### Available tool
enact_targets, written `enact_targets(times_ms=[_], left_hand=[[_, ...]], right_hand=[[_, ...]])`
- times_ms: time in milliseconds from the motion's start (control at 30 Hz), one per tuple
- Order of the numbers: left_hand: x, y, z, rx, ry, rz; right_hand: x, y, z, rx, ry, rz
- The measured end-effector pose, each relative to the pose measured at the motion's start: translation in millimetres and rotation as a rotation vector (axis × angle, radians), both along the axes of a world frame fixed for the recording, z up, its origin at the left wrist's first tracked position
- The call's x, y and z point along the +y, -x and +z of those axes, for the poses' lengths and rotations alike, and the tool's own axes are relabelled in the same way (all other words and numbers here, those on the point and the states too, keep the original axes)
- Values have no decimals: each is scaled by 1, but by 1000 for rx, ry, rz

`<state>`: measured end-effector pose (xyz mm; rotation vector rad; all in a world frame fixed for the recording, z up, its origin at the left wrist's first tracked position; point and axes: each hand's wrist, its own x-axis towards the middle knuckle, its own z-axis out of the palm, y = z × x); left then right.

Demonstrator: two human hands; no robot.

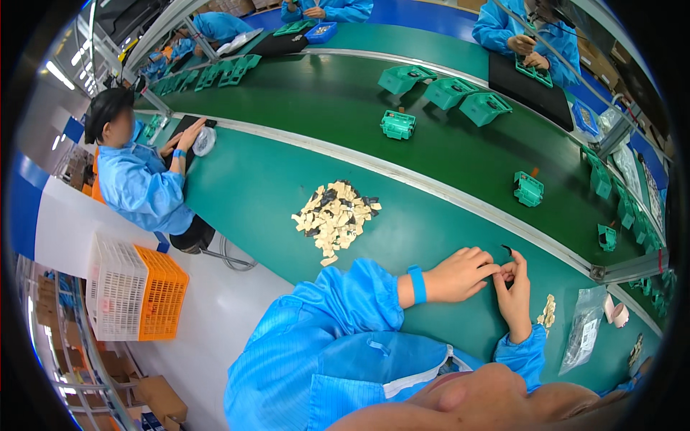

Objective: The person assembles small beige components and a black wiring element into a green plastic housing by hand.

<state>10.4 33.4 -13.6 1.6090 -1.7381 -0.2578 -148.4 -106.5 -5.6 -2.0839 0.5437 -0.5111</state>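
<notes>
My left hand (460,273) and my right hand (514,291) meet fingertip to fingertip on the green table (244,194), pinching something small that I cannot make out. A tiny black curved part (507,250) lies just beyond the fingers. A heap of several beige and black small pieces (335,216) sits to the left of my hands. A smaller cluster of beige pieces (548,312) lies right of my right wrist. I wear blue sleeves and a blue wristband on the left wrist.
Green plastic housings (397,123) ride the conveyor belt (345,108) beyond a metal rail. A clear bag (583,332) lies at right. A person in blue (136,179) works at left; others sit across. White and orange crates (133,287) stand on the floor.
</notes>
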Motion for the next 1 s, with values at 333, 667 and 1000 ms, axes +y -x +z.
enact_targets(times_ms=[333, 667, 1000], left_hand=[[-3, 0, 1, 16, -4, -20], [-2, -1, 5, 36, 3, -22], [0, -3, 7, 22, 1, -15]], right_hand=[[-3, 2, 0, 1, -2, -6], [-2, 1, 4, 10, -15, 14], [-2, 0, 5, 24, 22, 26]])
